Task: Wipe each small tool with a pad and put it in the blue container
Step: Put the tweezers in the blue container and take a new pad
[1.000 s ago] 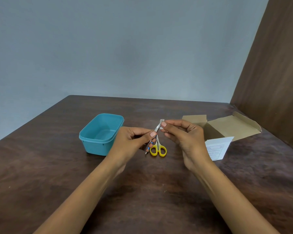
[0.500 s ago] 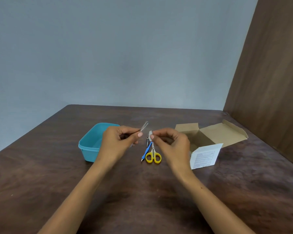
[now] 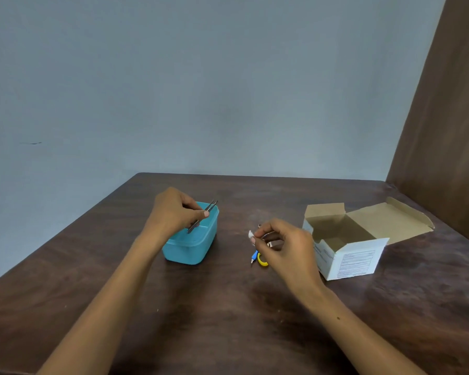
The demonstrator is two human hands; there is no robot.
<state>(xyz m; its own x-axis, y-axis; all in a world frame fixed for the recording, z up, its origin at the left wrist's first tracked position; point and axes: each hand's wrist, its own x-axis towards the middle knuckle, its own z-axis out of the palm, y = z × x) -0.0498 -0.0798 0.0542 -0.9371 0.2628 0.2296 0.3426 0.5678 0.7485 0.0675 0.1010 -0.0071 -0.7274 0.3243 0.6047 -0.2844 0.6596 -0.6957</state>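
My left hand (image 3: 173,215) pinches metal tweezers (image 3: 204,215) and holds them tilted over the open blue container (image 3: 192,247), tips pointing up and to the right. My right hand (image 3: 284,244) pinches a small white pad (image 3: 251,234) between thumb and fingertips, above the table to the right of the container. Under that hand lie yellow-handled scissors (image 3: 262,259) and a blue-handled tool (image 3: 254,257), both partly hidden by the fingers.
An open cardboard box (image 3: 347,250) with a printed white side stands to the right of my right hand, its flaps spread back. The dark wooden table (image 3: 228,307) ends at a grey wall behind and a brown panel on the right.
My left hand has carried the tweezers left, away from the pad, to above the blue container. My right hand has kept the pad and drifted slightly right and down.
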